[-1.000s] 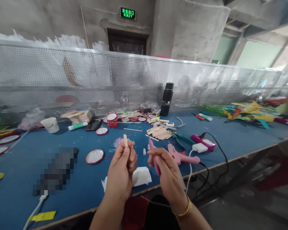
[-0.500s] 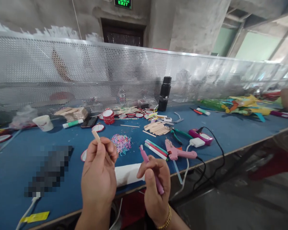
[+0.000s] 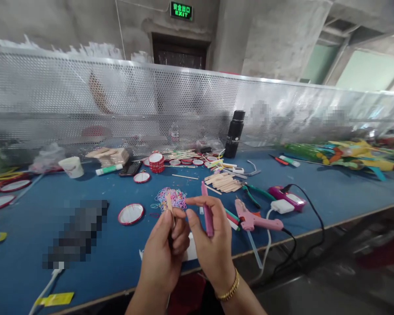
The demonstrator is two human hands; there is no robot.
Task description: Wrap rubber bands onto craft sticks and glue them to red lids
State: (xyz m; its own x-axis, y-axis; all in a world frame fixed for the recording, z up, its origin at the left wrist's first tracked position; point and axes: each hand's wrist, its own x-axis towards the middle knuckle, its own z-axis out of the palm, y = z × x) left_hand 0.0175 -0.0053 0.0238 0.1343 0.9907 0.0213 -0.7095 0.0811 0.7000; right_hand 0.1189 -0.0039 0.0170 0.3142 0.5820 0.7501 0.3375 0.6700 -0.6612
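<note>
My left hand pinches a wooden stick upright, fingers clamped on its lower part. My right hand grips a pink marker, tip up, fingers closed around it. Both hover above the blue table, just before the rubber bands.

The table is deep blue. The wooden stick is pale tan and the marker magenta-pink, close in shade to the pink glue gun. The rubber bands mix pink, green and yellow. The round lid is white with a red rim. The bottle is black. The screen is silver, dotted all over with holes.
</note>
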